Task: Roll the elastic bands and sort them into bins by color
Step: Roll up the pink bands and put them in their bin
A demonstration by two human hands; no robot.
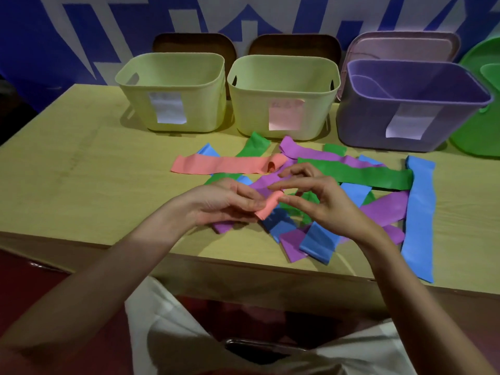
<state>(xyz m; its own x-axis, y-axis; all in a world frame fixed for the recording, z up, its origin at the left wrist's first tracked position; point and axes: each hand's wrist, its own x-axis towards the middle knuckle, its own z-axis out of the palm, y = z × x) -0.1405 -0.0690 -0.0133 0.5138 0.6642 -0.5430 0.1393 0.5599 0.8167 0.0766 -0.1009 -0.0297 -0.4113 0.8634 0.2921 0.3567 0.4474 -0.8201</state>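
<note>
A pile of flat elastic bands lies on the table: blue [418, 212], green [359, 174], purple [384, 208] and a long salmon pink band [221, 165]. Above the pile my left hand [224, 203] and my right hand [322, 197] hold a small rolled salmon pink band [267, 205] between them. The left hand's fingers curl round its lower end, and the right hand's thumb and fingertips pinch its upper end. Behind the pile stand two pale green bins [173, 90] [284, 93] and a purple bin [411, 104], each with a paper label.
A bright green tub [479, 104] stands at the far right. Two brown lids [193, 43] and a pink lid [403, 46] lean against the blue wall behind the bins. The table's front edge [243, 263] runs just below the pile. A dark phone lies in my lap.
</note>
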